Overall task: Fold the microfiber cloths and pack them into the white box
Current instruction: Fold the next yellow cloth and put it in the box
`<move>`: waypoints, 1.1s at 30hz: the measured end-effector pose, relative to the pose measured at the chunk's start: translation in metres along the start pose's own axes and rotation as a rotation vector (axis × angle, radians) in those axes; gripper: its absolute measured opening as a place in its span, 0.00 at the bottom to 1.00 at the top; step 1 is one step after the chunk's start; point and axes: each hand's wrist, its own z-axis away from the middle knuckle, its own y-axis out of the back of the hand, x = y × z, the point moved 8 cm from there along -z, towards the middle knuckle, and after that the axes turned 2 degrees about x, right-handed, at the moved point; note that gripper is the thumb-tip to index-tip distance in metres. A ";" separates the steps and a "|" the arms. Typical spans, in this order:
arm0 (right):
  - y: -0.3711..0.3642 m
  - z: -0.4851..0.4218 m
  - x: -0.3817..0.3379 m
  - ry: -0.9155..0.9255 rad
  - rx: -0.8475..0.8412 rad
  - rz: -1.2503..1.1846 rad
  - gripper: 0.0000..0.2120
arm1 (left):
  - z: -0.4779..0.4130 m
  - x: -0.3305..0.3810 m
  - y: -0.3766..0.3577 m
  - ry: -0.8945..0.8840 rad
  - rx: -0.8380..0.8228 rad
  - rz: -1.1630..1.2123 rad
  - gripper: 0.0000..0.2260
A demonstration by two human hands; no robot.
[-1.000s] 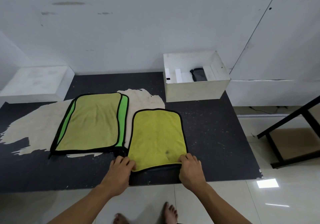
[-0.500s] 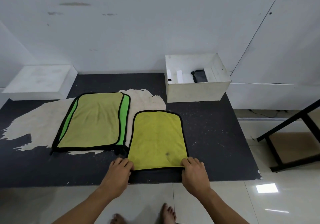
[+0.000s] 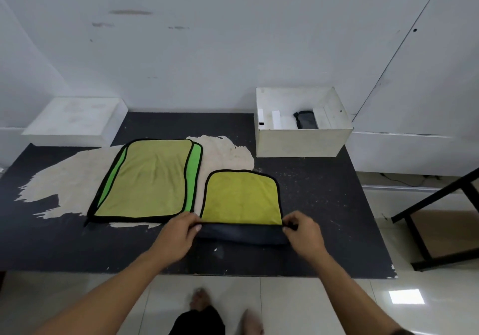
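While my left hand [image 3: 178, 233] and right hand [image 3: 303, 233] each pinch a near corner of the yellow microfiber cloth [image 3: 241, 197], fingers clamped on its hem, I see its dark underside turned up toward the near edge of the black mat [image 3: 324, 205]. An olive-on-green cloth stack [image 3: 150, 179] lies just left. The white box [image 3: 300, 142] sits at the mat's far right corner, holding a dark object [image 3: 305, 119].

Black mat [image 3: 324, 205] with worn beige patch [image 3: 51, 186]; white block [image 3: 75, 119] far left; black metal frame [image 3: 440, 218] right, on tiled floor [image 3: 311, 306].
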 end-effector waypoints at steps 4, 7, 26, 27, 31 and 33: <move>0.014 -0.036 -0.018 -0.112 0.087 -0.236 0.05 | -0.037 0.003 0.023 0.097 0.088 0.103 0.06; 0.015 -0.058 -0.021 -0.221 0.116 -0.373 0.08 | -0.067 0.000 0.029 0.172 0.100 0.158 0.07; -0.011 -0.142 -0.016 -0.372 0.129 -0.228 0.04 | -0.154 -0.036 -0.012 0.453 -0.124 0.185 0.17; -0.013 -0.145 -0.015 -0.376 0.111 -0.221 0.04 | -0.156 -0.037 -0.015 0.460 -0.151 0.152 0.21; -0.020 -0.147 -0.005 -0.410 0.066 -0.187 0.03 | -0.161 -0.043 -0.021 0.480 -0.158 0.081 0.23; -0.022 -0.147 0.001 -0.426 0.053 -0.167 0.03 | -0.161 -0.047 -0.023 0.516 -0.161 0.089 0.19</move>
